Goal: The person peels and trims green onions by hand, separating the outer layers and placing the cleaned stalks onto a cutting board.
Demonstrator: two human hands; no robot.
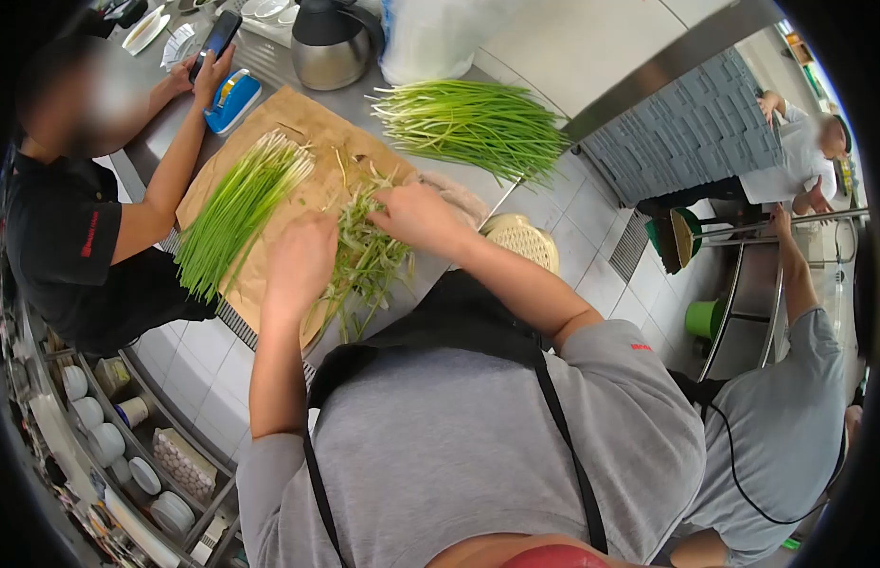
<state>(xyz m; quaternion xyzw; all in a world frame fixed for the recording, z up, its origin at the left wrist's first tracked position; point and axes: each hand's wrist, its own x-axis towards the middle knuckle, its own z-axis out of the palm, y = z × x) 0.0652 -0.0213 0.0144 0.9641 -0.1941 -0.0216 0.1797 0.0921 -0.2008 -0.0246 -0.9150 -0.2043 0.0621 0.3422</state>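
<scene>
My left hand (307,254) is closed over the brown paper (281,118), between a neat bundle of spring onions (241,213) and a loose heap of spring onion trimmings (373,260). What its curled fingers hold is hidden. At the heap's upper edge, my right hand (409,214) pinches pale green spring onion scraps. The bundle lies with its white ends pointing away from me and its green tips toward me. Beyond my right hand, a larger pile of spring onions (473,128) rests on the steel table (359,104).
A steel jug (334,47) and a blue tape dispenser (233,99) stand at the table's far side. On the left, a person (71,208) holds a phone (215,45). Other people are on the right, near a green dustpan (675,241). A cream-coloured perforated stool (523,239) stands by the table.
</scene>
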